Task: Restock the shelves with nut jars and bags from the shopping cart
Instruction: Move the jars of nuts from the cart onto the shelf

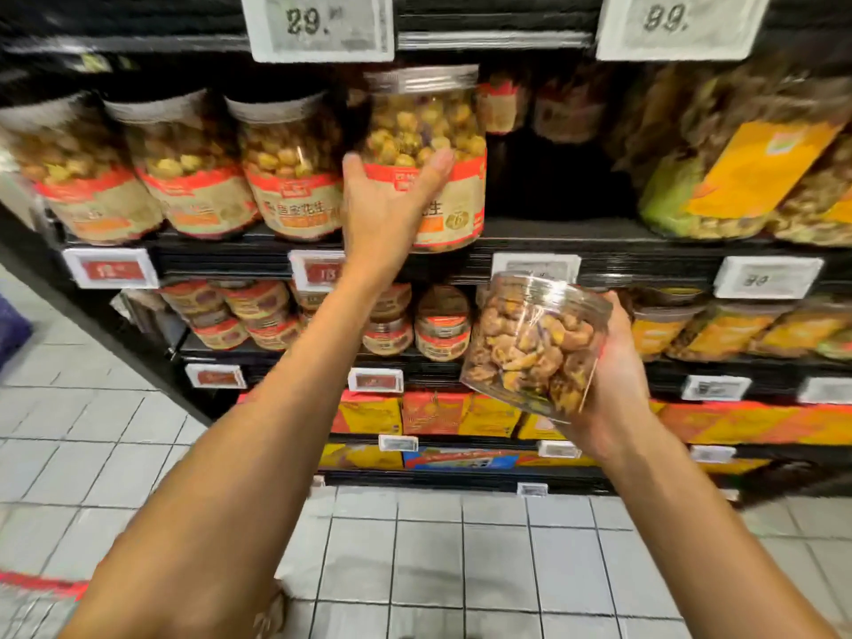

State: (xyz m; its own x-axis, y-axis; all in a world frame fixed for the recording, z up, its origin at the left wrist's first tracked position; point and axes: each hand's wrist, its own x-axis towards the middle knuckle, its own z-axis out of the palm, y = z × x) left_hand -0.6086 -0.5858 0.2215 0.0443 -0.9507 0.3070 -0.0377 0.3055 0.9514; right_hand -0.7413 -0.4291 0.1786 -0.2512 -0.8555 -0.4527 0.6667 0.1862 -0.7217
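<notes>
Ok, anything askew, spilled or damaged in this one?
Nothing spilled or damaged. Only the mixed-nut jar is tilted, and the right hand holds it; the left hand grips an upright peanut jar at the shelf.

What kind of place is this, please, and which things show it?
Most likely a supermarket aisle. The shelves carry rows of identical nut jars, price tags sit on the shelf edges, the left hand holds a labelled jar, and the right hand holds a clear jar.
</notes>
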